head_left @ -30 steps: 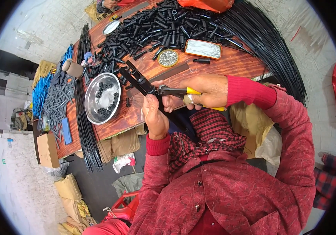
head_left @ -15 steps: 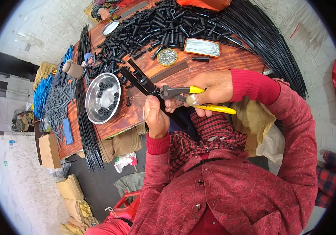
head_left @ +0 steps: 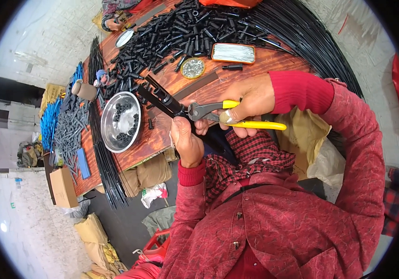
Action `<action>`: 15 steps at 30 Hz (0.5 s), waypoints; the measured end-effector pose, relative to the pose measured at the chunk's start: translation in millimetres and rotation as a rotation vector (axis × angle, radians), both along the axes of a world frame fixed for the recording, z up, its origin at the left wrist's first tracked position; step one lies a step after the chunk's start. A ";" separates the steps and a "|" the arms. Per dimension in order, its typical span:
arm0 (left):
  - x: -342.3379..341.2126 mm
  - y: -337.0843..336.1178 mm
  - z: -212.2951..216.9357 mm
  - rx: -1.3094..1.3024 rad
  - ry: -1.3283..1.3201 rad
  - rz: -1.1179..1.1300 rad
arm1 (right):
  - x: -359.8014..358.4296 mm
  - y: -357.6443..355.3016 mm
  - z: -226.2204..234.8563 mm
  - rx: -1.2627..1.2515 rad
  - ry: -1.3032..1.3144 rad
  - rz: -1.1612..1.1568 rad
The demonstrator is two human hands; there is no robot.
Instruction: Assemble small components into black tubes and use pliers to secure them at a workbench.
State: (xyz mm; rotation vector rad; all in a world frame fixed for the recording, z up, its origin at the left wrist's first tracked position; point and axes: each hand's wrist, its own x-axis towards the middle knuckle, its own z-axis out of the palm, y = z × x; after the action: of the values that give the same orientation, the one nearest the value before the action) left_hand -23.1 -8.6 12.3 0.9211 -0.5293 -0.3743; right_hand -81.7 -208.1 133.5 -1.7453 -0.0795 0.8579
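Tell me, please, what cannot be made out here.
In the head view:
Long black slotted piece: partly covered by the left hand.
Yellow-handled grey metal pliers: upper handle's end behind the right hand.
Glossy orange bag: cut off by the top edge.
Silvery bits in round yellow-rimmed tin: too small to identify.

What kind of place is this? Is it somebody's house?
It looks more like a small workshop, though I can't be sure. There's a big heap of small black parts on the wooden table, a bundle of long black rods, and yellow-handled pliers in the person's right hand.
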 end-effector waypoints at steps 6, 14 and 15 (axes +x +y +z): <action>-2.4 -3.0 -0.7 0.000 0.012 0.016 | 2.7 -2.5 2.2 -0.015 0.053 0.028; -8.8 -10.5 -0.9 0.100 -0.056 0.196 | 2.2 3.3 5.4 -0.160 0.019 0.036; -8.5 -10.0 -1.2 0.101 -0.056 0.196 | 2.3 2.7 5.4 -0.160 0.019 0.035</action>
State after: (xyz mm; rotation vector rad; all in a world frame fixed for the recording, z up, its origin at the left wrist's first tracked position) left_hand -31.6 -18.7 11.1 1.0735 -0.4699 -0.1996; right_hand -79.4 -205.4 138.9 -1.8894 -0.0303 0.9273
